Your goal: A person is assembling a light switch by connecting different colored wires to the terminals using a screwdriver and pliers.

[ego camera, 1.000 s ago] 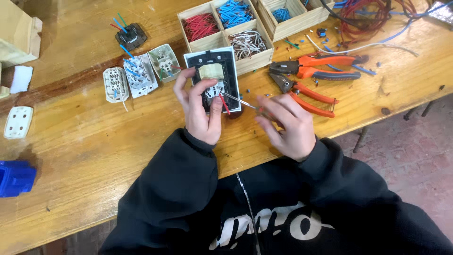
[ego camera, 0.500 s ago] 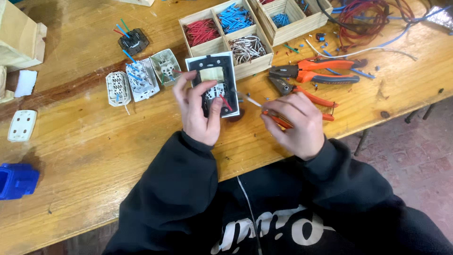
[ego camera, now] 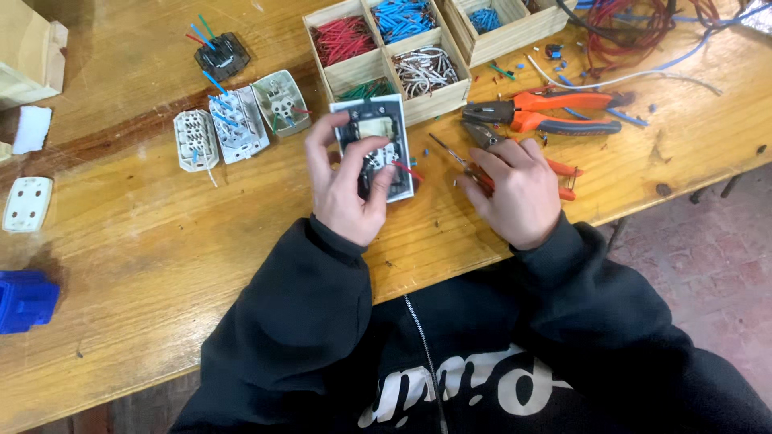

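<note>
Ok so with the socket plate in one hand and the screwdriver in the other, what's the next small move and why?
Probably bring the screwdriver tip across to the socket plate. The left hand holds the plate with its wired back facing up, and the right hand holds the tool with its tip pointing toward the plate but apart from it.

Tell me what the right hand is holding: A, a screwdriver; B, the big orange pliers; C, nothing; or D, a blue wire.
A: the right hand grips a screwdriver whose thin metal shaft points toward the switch plate held in the left hand, while the orange pliers lie untouched on the table.
</note>
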